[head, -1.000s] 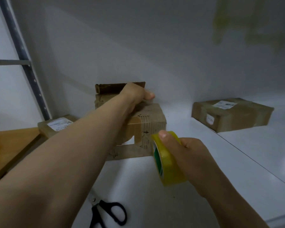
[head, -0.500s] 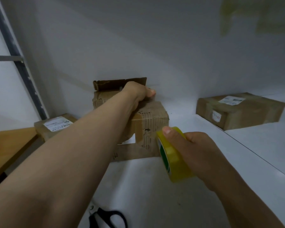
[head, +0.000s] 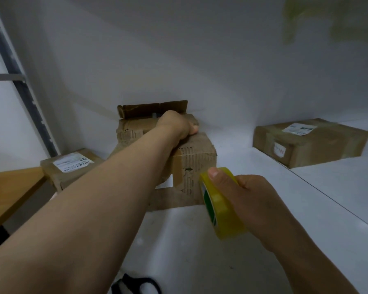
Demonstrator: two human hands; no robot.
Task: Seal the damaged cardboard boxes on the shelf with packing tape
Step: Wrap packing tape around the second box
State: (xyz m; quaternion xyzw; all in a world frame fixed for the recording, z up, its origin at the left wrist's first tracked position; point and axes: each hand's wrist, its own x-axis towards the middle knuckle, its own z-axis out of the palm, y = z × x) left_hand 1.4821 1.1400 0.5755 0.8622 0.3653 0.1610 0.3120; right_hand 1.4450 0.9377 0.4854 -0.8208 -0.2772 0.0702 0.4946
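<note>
**A:** First item?
**B:** Torn box (head: 196,158). It is set near the back of the white shelf (head: 200,262). Its rear flap (head: 153,108) is stood up against the wall, and the front face is ripped and patched with brown strips.

**A:** How is it held?
**B:** The top is gripped by the left hand (head: 174,126), which is curled down over it. The fingertips are mostly hidden.

**A:** Second item?
**B:** Tape roll (head: 221,209), yellow with a green inner ring. It is held on edge by the right hand (head: 253,200), with the thumb laid across the rim and the fingers wrapped behind. It is placed just beside the box's front right corner — contact cannot be told.

**A:** Other stock?
**B:** One labelled box (head: 72,166) is listed to the left, beside a wooden board (head: 11,187). A second labelled box (head: 310,143) is listed to the right, well apart. Black scissors (head: 136,287) are seen at the lower edge — handles only. A grey post (head: 30,98) is noted at the far left.
</note>
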